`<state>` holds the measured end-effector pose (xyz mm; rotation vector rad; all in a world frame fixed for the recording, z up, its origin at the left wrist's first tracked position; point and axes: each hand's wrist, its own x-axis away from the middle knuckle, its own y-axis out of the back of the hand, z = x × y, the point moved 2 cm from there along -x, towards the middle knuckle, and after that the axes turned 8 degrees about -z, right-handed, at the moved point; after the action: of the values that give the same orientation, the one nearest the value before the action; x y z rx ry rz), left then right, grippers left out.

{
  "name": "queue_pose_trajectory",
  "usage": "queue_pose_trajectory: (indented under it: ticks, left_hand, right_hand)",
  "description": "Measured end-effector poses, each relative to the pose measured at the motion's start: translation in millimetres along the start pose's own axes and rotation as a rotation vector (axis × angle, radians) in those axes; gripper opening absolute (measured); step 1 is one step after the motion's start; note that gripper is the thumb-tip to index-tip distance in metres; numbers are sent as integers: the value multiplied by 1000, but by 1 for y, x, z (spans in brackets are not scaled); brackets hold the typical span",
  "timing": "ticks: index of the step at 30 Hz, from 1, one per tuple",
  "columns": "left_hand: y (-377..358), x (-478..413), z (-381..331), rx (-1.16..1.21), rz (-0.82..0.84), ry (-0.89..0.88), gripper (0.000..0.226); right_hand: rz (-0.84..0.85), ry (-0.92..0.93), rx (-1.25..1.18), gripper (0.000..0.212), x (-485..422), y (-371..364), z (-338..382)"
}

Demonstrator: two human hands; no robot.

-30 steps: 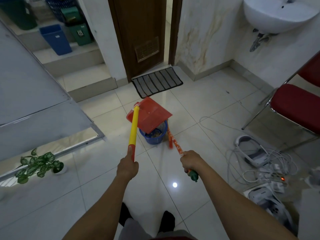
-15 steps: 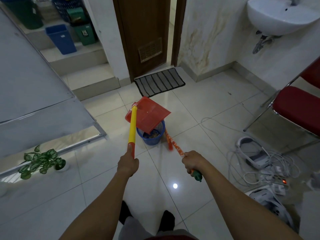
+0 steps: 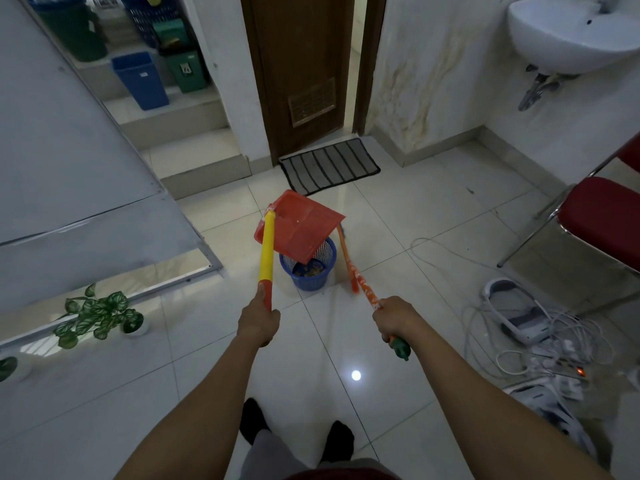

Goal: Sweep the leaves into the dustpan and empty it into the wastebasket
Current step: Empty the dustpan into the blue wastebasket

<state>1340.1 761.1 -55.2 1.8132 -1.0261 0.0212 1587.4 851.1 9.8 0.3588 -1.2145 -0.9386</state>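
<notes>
My left hand (image 3: 259, 322) grips the red end of the dustpan's yellow handle (image 3: 266, 249). The red dustpan (image 3: 300, 229) hangs tilted over the small blue mesh wastebasket (image 3: 309, 267), covering its far rim. Brown leaves (image 3: 310, 270) lie inside the basket. My right hand (image 3: 396, 319) holds the broom's orange handle (image 3: 358, 280) near its green end cap (image 3: 400, 349). The broom's shaft runs down past the right side of the basket, and its head is hidden behind the dustpan.
A striped doormat (image 3: 329, 166) lies before the brown door (image 3: 298, 71). A red chair (image 3: 601, 220) stands at the right, with tangled white cables and a power strip (image 3: 540, 344) below it. A small potted plant (image 3: 98, 315) sits at the left. Steps (image 3: 194, 168) carry bins.
The dustpan has tilted further over the basket and the broom's shaft has shifted slightly right. Both hands keep their grips.
</notes>
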Motion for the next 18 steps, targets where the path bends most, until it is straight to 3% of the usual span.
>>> queue_pose_trajectory:
  ticks: [8, 18]
  left_hand:
    - [29, 4, 4, 102, -79, 56, 75]
    - [80, 31, 59, 261, -143, 166, 70]
  right_hand:
    - [-109, 134, 210, 33, 10, 9, 23]
    - [-203, 345, 247, 31, 55, 3, 71]
